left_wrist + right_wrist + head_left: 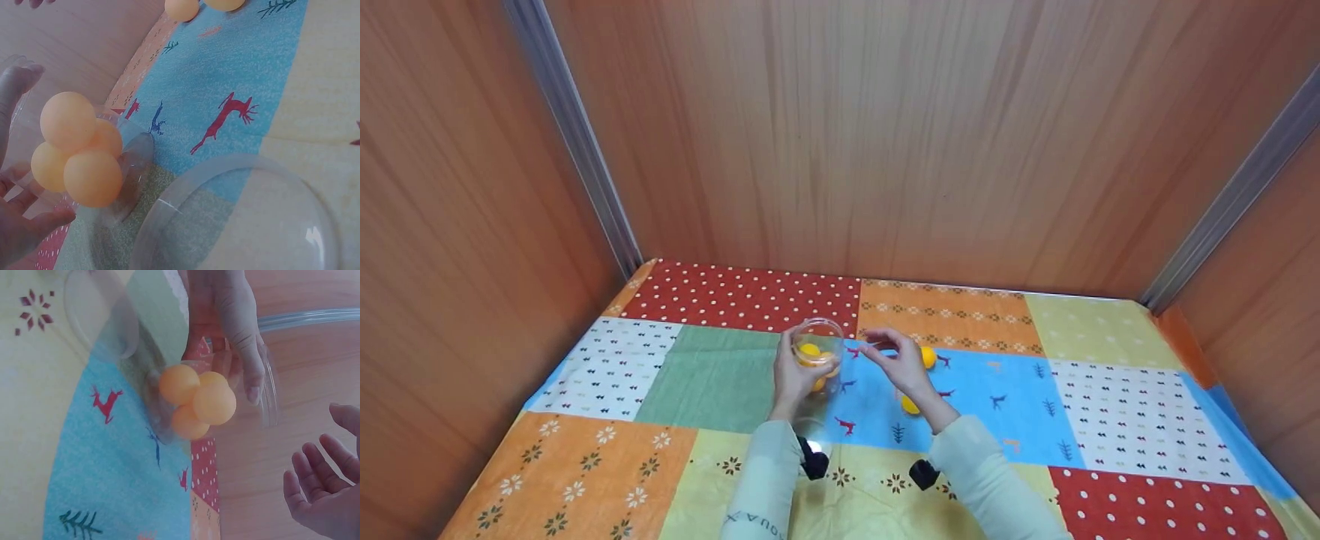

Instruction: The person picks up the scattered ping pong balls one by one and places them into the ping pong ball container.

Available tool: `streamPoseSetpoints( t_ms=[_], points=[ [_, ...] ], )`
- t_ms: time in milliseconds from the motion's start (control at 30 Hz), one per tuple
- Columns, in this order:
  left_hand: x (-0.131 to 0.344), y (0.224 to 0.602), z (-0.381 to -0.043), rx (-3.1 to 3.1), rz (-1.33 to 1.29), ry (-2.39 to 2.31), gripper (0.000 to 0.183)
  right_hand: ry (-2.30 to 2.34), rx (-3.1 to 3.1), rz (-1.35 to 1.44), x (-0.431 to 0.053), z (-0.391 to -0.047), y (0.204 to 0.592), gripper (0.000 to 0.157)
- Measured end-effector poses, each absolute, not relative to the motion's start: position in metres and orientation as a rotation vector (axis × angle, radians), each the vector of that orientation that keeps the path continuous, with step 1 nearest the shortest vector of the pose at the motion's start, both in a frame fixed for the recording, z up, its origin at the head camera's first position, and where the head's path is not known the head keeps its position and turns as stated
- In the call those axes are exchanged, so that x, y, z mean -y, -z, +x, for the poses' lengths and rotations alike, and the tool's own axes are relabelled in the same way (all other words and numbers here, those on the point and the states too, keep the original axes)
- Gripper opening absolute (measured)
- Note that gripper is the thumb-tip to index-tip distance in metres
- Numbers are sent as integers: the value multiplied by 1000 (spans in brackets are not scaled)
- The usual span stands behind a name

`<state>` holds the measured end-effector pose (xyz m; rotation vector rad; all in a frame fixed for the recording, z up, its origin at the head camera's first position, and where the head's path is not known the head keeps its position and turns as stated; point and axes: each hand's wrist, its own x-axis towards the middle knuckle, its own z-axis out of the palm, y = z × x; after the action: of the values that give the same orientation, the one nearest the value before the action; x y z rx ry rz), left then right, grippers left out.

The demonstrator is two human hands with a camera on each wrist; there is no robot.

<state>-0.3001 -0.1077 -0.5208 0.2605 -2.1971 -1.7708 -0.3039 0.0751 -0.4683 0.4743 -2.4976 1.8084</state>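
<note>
My left hand (793, 379) grips a clear plastic jar (826, 334), fingers and thumb wrapped round its side. Inside, several orange table tennis balls (93, 179) lie heaped toward the bottom. The jar tilts in the left wrist view, its rim up by the fingers. To the right of the rim is my right hand (901, 364), fingers loosely bent and apart, with nothing between them; the right wrist view shows its bare fingers (320, 464). Two more orange balls, one farther back (928, 357) and one nearer (911, 405), lie on the cloth beside and below the right hand.
A clear round lid (197, 174) lies on the cloth close to my left wrist. Patchwork cloth (735, 375) covers the table. Wood-grain panels (885, 150) close off the back and both sides, with metal strips (585, 142) at the corners.
</note>
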Motion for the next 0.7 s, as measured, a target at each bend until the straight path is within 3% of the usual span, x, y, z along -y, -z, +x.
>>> streamPoseSetpoints(
  t_ms=[400, 700],
  points=[
    [109, 521, -299, 2170, 205, 1787, 70, -1821, 2413, 519, -96, -276, 463, 34],
    [109, 521, -299, 2180, 223, 1792, 72, -1782, 2490, 373, -117, -294, 504, 41]
  ],
)
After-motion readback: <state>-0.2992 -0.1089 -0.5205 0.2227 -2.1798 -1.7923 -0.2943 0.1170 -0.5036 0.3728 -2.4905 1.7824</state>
